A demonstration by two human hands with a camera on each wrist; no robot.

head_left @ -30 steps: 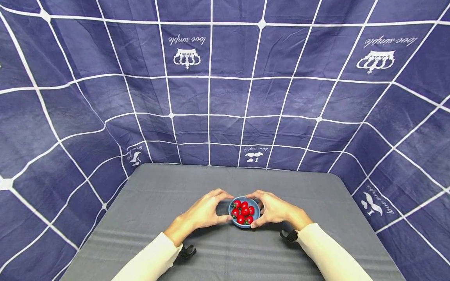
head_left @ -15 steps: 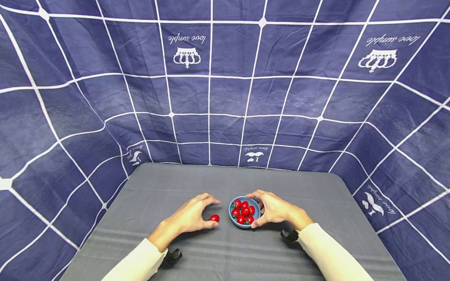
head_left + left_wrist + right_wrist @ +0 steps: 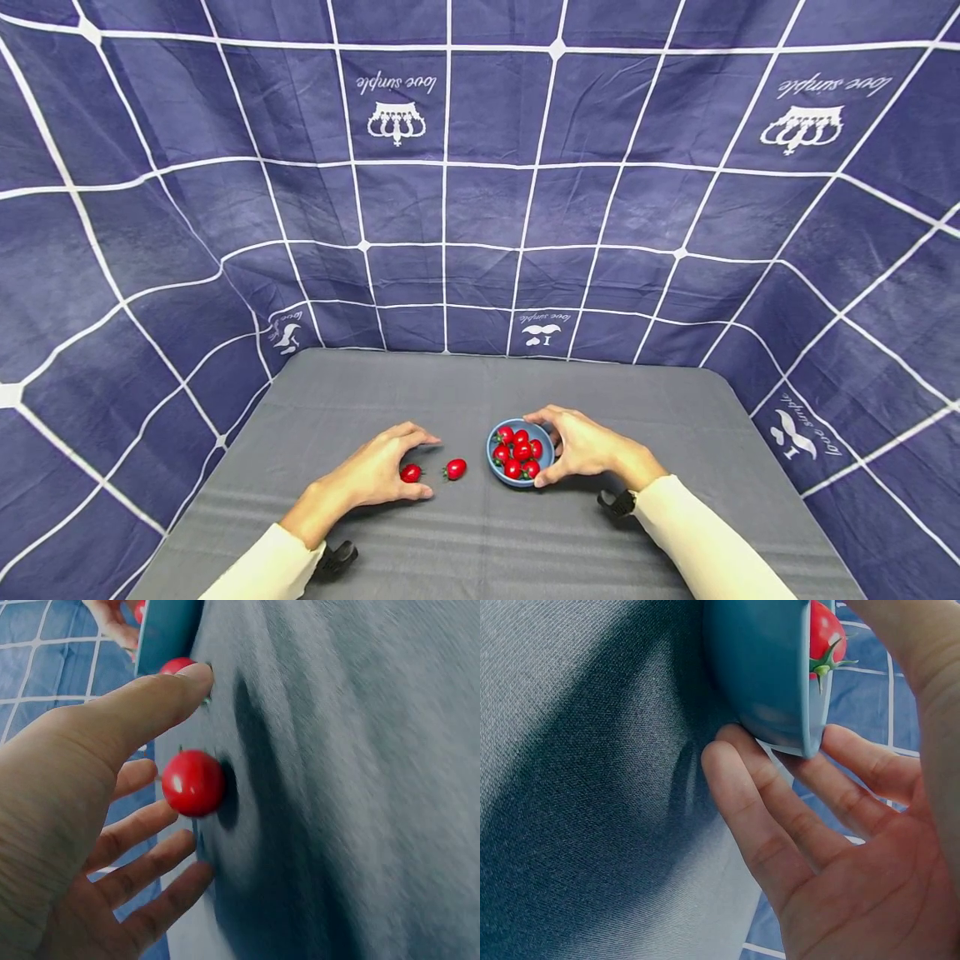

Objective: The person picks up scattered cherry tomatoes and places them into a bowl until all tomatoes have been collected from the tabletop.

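Observation:
My left hand [image 3: 367, 475] hovers around a small red cherry tomato [image 3: 410, 473] on the grey tablecloth, thumb and fingers spread. In the left wrist view a gap shows between this tomato [image 3: 193, 783] and the thumb. Just right of that hand lies a second cherry tomato [image 3: 455, 469] with a green stem. A blue bowl [image 3: 534, 427] stands beyond it, holding several cherry tomatoes [image 3: 522, 450]. My right hand [image 3: 588, 446] grips the bowl's right side, thumb at the near rim and fingers at the far rim. The right wrist view shows fingertips against the bowl's wall [image 3: 757, 675].
A grey cloth [image 3: 375, 383] covers the table, with soft folds towards the front. Blue curtains with white grid lines [image 3: 487, 208] hang behind and along both sides. Black straps [image 3: 335, 560] sit on both wrists below cream sleeves.
My left hand has left the bowl and moved left in steps. Two loose tomatoes have come into view beneath it, one after the other. The right hand and bowl stay in place.

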